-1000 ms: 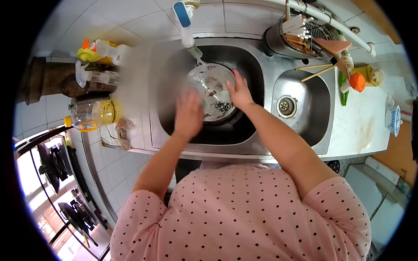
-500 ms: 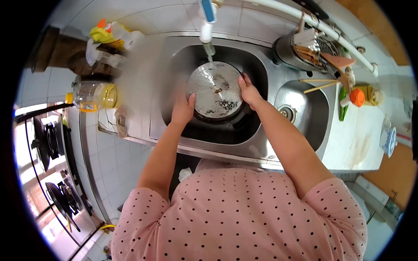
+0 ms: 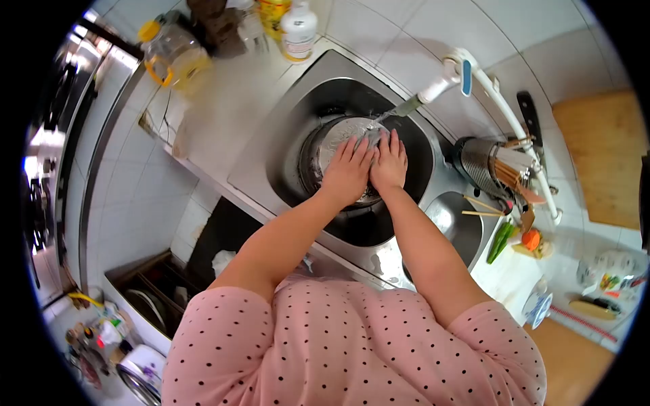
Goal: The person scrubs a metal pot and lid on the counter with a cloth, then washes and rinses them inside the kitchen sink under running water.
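Observation:
A round, silvery metal piece point(image 3: 332, 139) with a dark rim lies in the large sink basin point(image 3: 288, 122). It looks like the underside of a pan, though I cannot tell for sure. My left hand point(image 3: 347, 177) rests on it, fingers stretched out. Right beside it, my right hand point(image 3: 388, 166) also lies on the metal with its fingers extended. Water from the faucet point(image 3: 409, 105) runs onto the piece close to my fingertips. Something greyish and shiny shows there; whether it is splashing water or an object, I cannot tell.
The smaller basin point(image 3: 450, 220) sits to the right, with chopsticks point(image 3: 482, 214) over its edge. Behind stands a metal utensil holder point(image 3: 474, 161). A green vegetable point(image 3: 501, 242) lies on the right counter. An oil jug point(image 3: 177, 62) and a white bottle point(image 3: 298, 32) stand at the left.
Both hands have moved from the sides of the round metal piece onto its top, close together, fingers now spread out. The view has turned, with the faucet now further right.

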